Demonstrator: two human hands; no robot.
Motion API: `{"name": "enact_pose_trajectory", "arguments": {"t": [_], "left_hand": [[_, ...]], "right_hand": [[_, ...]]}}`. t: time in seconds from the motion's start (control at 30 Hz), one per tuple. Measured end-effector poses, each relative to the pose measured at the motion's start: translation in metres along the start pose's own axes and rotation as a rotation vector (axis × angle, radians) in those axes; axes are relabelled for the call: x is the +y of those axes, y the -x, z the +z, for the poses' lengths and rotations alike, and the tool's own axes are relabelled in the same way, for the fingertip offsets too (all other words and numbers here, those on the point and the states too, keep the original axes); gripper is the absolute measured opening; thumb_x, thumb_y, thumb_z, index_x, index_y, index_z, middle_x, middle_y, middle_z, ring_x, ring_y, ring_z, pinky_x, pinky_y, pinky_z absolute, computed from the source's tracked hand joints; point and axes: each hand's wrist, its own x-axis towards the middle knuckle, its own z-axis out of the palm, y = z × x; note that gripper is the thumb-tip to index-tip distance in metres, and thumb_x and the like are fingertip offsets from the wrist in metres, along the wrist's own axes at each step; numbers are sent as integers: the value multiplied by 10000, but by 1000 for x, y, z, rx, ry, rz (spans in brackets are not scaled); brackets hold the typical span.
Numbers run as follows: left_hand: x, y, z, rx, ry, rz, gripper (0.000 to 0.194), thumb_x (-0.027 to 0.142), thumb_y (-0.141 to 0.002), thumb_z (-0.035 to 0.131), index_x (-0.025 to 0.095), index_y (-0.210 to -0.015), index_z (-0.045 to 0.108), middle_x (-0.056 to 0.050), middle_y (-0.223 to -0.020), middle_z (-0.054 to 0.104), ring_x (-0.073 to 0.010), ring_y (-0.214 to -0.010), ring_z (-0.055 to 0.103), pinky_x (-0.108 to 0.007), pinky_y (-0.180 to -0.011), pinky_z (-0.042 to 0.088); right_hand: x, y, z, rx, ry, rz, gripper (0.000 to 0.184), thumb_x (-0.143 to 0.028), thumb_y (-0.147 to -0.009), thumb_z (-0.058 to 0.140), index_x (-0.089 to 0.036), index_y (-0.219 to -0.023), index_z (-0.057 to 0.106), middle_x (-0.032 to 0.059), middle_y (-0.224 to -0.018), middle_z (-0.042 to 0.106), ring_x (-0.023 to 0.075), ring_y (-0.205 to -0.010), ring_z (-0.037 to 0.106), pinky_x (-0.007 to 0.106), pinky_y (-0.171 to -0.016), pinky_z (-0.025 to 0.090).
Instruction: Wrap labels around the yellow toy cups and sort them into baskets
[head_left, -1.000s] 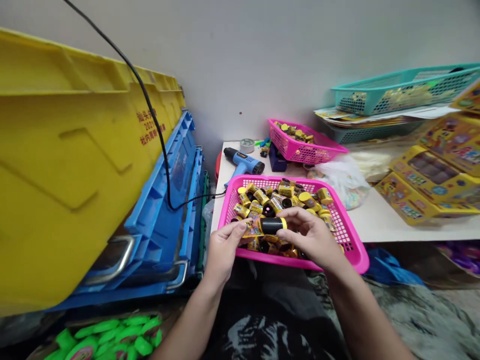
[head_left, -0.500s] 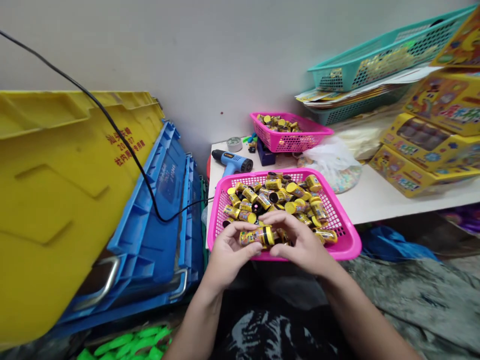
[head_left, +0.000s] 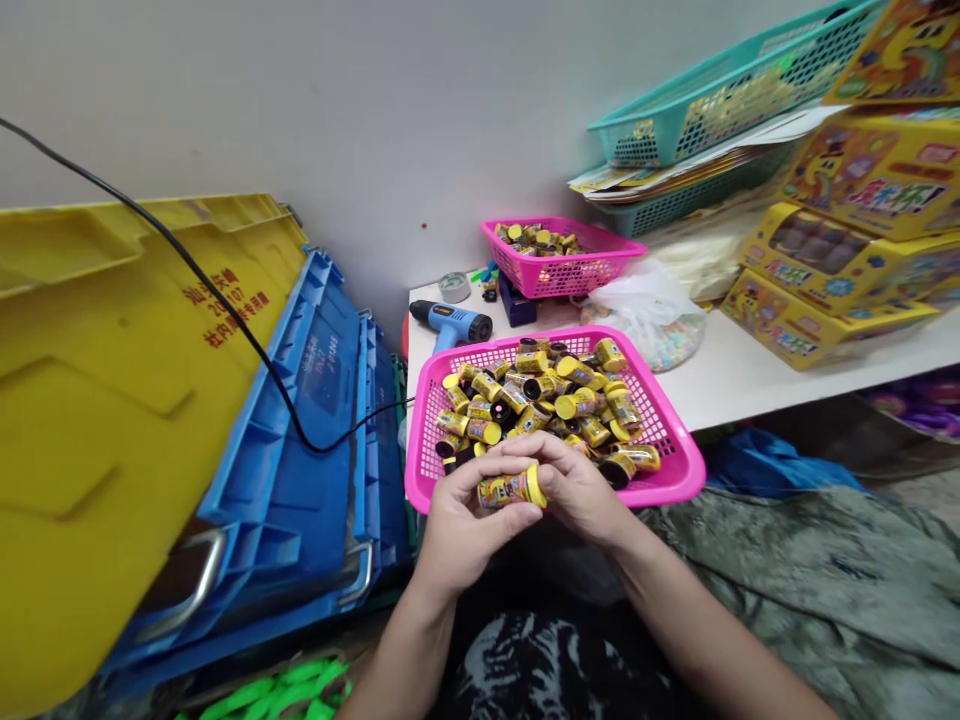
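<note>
Two hands: the left hand and the right hand are together, fingers curled, both clamped on one small canister.
Canister: lying on its side between the hands, its yellow cap pointing right, its printed label facing up, held just above the near rim of the basket.
Basket under the hands: a pink mesh basket heaped with many similar canisters, some showing yellow ends, others black.
Behind it: a second pink basket holding more canisters, a blue heat gun, a roll of tape and a plastic bag, all on a white table.
Right side: yellow printed boxes and teal baskets.
Left side: blue crates beside a tilted yellow crate, with a black cable across them.
</note>
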Motion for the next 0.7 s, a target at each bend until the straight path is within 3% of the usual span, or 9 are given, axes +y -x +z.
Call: {"name": "enact_pose_trajectory", "arguments": {"t": [0.1,0.17,0.3,0.4,0.5,0.6,0.7], "left_hand": [[-3,2,3,33,-31,-1,302,135,-632,816,250,-904,749,-11,-1006,737,-160,-969,668,-221,-864,518],[-4,2,4,33,-30,-29,282,156,-652,806,247,-911,742,-9,-988,726,-134,-840,688,-192,-747,552],[-4,3,3,-54,43,-78,267,231,-735,745,256,-999,710,-28,-1043,667,-114,-674,667,-196,-532,570],[-2,3,0,-88,63,-50,192,258,-772,708,240,-963,712,-45,-1085,637,-149,-791,660,-211,-542,584],[-1,2,-1,-34,5,-57,161,229,-755,726,222,-915,715,-37,-1021,658,-164,-881,652,-214,-642,584],[-2,1,-1,35,-77,-66,185,230,-769,716,215,-953,716,-38,-1013,690,-166,-979,638,-227,-820,544],[-5,1,-2,53,-65,-96,178,267,-787,698,210,-955,709,-42,-1013,702,-171,-966,646,-239,-818,539]], "right_hand": [[5,-1,-4,2,40,-17,387,-541,-770,671,-221,-987,680,52,-1021,663,206,-1007,603,355,-910,453],[5,-1,-4,5,24,4,400,-557,-763,669,-213,-966,674,57,-1009,666,212,-990,612,363,-893,468],[-1,2,0,29,-37,36,458,-594,-801,600,-225,-1071,629,76,-1094,644,213,-987,621,347,-824,513],[-9,4,3,22,2,25,509,-606,-831,549,-222,-1162,594,98,-1192,608,226,-1074,594,366,-872,509],[-12,6,2,11,116,-17,461,-548,-801,633,-238,-1141,607,74,-1123,642,210,-1039,618,351,-862,524],[-10,10,3,113,316,-150,342,-414,-786,705,-245,-1075,639,62,-1071,666,197,-985,646,322,-815,547],[-10,13,6,235,575,-315,232,-263,-807,695,-236,-1035,664,65,-1035,689,183,-913,669,312,-781,557]]}}
